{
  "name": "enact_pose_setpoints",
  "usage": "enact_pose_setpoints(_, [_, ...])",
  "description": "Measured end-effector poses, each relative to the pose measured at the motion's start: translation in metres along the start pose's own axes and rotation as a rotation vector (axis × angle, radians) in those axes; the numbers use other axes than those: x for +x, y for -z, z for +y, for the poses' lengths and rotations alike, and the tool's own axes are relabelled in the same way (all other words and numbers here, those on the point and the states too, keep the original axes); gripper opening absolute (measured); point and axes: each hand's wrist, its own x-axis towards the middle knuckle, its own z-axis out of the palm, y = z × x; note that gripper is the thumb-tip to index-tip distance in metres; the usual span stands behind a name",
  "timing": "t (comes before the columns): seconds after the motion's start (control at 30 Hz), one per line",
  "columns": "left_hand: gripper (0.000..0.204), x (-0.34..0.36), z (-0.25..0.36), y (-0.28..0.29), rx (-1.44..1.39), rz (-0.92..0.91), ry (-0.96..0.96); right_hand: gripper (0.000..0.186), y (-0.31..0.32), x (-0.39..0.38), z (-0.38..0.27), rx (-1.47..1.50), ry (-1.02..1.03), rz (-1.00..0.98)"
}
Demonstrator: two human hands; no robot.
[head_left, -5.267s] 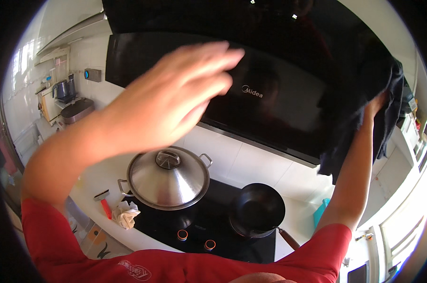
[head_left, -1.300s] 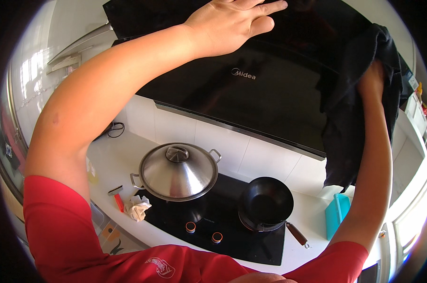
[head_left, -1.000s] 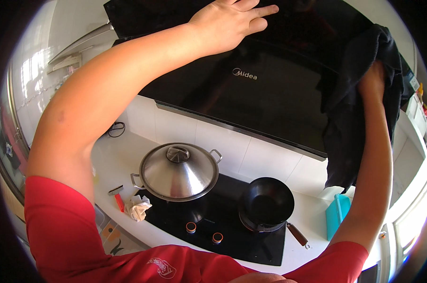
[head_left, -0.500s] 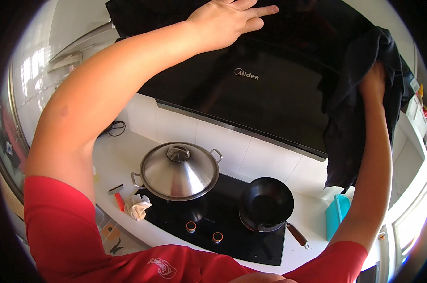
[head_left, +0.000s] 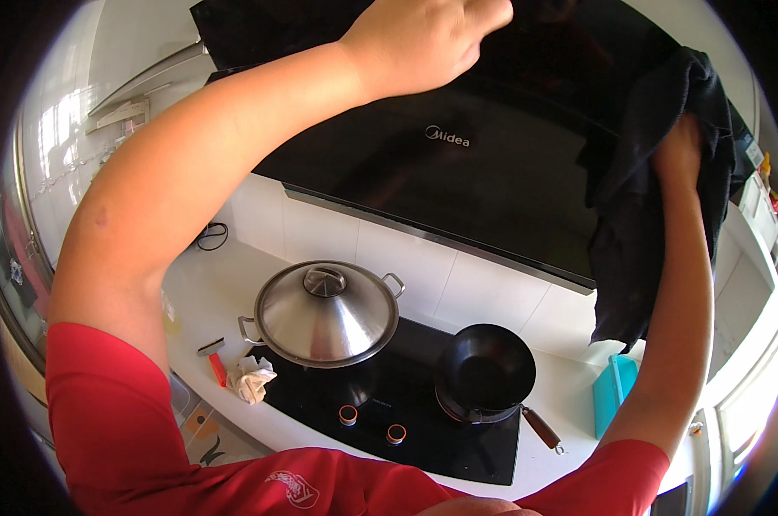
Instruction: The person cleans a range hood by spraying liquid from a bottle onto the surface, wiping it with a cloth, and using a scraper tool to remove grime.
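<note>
While both arms are reaching up: the scene is reading as follows.
Left hand [head_left: 423,39]: curling its fingers loosely, resting on the top of the black range hood [head_left: 458,172], gripping nothing visible.
Right hand [head_left: 679,150]: closing on a black cloth [head_left: 638,241], pressing it against the hood's right side.
Cloth: hanging down beside the right forearm.
Surface [head_left: 225,284]: carrying a black hob [head_left: 389,404] with a lidded steel wok [head_left: 324,314] and a dark pan [head_left: 488,370].
</note>
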Motion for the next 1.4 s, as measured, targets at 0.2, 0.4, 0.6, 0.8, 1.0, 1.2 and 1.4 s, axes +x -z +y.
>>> enact_pose_setpoints(0.2, [0.037, 0.027, -0.014, -0.013, -1.306, -0.306, 0.744, 0.049, 0.003, 0.002, -0.006, 0.055, 0.018, 0.010])
enact_pose_setpoints(0.4, [0.064, 0.064, -0.013, -0.036, -1.687, -0.573, 0.719, 0.046, -0.008, -0.001, 0.000, 0.064, 0.022, 0.138])
enact_pose_setpoints(0.6, [0.071, 0.065, -0.018, -0.041, -1.609, -0.638, 0.764, 0.046, 0.001, -0.001, -0.002, 0.024, 0.029, 0.070])
enact_pose_setpoints(0.8, [0.066, 0.066, -0.005, -0.043, -1.626, -0.463, 0.689, 0.049, -0.005, -0.006, 0.006, -0.025, 0.005, 0.071])
enact_pose_setpoints(1.0, [0.032, 0.026, -0.054, 0.043, 0.141, 0.465, -0.053, 0.049, 0.013, -0.004, -0.015, 0.002, -0.017, 0.028])
enact_pose_setpoints(1.2, [0.065, -0.002, -0.016, -0.012, 0.603, 0.198, 0.082, 0.047, -0.002, 0.002, -0.011, -0.011, -0.025, 0.022])
enact_pose_setpoints(1.4, [0.058, 0.078, 0.128, -0.086, -0.313, 0.310, -0.392, 0.047, -0.010, -0.002, -0.026, 0.169, -0.053, 0.058])
